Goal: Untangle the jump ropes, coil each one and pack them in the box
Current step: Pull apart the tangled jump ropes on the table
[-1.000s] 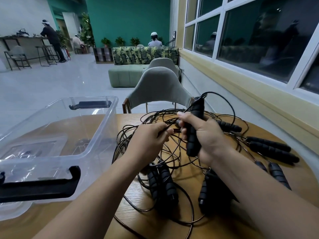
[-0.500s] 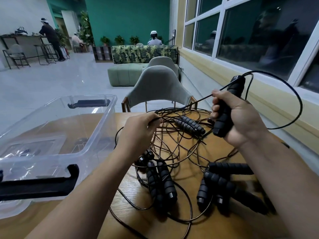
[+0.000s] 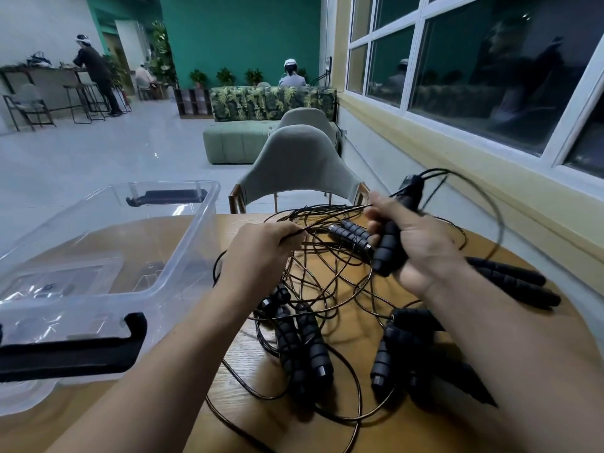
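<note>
Head view: untangling step. Right hand gripping handle above tangle; left hand pinching cord. Next, prob: trace cord free w/o tightening knots. Box left.

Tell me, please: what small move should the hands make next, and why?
Probably draw the right hand, which grips one handle, up and away while the left hand pinches a cord: the handle's cord runs into the tangle on the table.

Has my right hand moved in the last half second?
Yes. The right hand, gripping a handle, dropped lower and leftward, nearer the chair.
</note>
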Tool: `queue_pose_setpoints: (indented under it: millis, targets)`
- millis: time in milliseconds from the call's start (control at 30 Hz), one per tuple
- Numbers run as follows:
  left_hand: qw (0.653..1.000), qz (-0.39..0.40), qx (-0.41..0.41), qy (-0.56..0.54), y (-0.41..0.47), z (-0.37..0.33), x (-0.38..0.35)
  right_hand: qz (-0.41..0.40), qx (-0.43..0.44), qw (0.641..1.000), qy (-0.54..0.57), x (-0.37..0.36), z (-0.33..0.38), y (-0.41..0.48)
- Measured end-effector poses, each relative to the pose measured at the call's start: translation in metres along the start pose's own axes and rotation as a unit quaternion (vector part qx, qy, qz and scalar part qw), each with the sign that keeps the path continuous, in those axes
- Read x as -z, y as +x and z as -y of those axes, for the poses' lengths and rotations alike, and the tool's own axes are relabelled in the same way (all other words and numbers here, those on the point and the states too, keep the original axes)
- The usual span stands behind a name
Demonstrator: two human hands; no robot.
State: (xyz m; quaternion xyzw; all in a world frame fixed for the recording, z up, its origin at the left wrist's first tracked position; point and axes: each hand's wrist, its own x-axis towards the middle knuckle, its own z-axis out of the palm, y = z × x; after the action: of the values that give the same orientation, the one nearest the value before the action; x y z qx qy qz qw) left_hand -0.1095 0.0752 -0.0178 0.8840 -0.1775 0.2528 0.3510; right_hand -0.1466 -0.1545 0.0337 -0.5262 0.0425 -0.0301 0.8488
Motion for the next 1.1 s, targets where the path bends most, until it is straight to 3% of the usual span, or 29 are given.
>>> queue_pose_setpoints:
  millis: [300,433,567,933,1100]
  targets:
    - [1.000,-0.009,-0.026,0.011,-0.009,-0.025,-0.008,0.076,-0.044,0.996,-0.006,-0.032,-0.049,-0.010]
    - [0.994,-0.010,-0.018,-0.104,-0.009,-0.024,-0.001,0.068,-0.005,0.997,-0.023,-0.033,-0.041,-0.010]
    - [0.997,-0.057,-0.050,-0.033,-0.006,-0.017,0.007,0.066,0.017,0.997,-0.041,-0.028,-0.023,-0.011]
    - [0.993,0.043,-0.048,-0.101,-0.008,-0.033,0.009,0.094,0.050,0.993,-0.046,-0.017,0.011,-0.020]
    - [0.994,0.042,-0.051,-0.085,-0.005,-0.024,0.008,0.083,0.071,0.993,-0.034,-0.011,0.025,-0.024]
